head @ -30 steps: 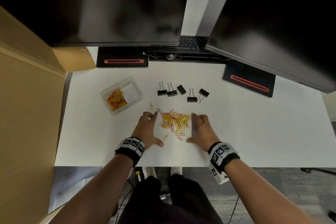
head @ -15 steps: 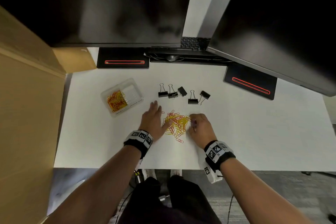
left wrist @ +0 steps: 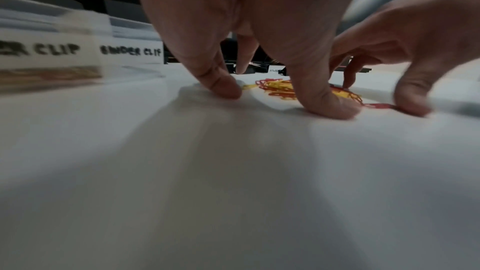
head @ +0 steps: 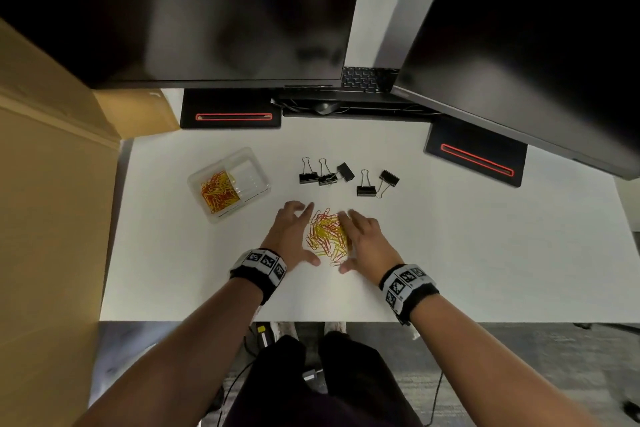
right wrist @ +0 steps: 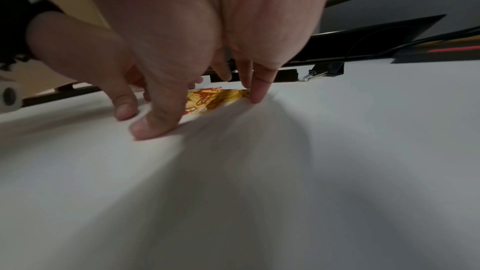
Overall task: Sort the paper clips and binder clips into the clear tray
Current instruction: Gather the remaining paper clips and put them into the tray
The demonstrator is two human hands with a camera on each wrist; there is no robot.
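While both our hands cup the loose pile, nothing's actually gripped.

White desk (head: 485,253) first: clear tray (head: 258,163) far-left already has paper clips, its "BINDER CLIP" label readable only from left wrist; binder clips (head: 348,177) behind; left hand (head: 291,236) and right hand (head: 367,243) spread, fingertips (left wrist: 223,87) down around paper clip pile (head: 327,236).

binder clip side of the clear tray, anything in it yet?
Empty. The binder clip compartment shows bare clear plastic; all five binder clips lie on the desk beyond the tray.
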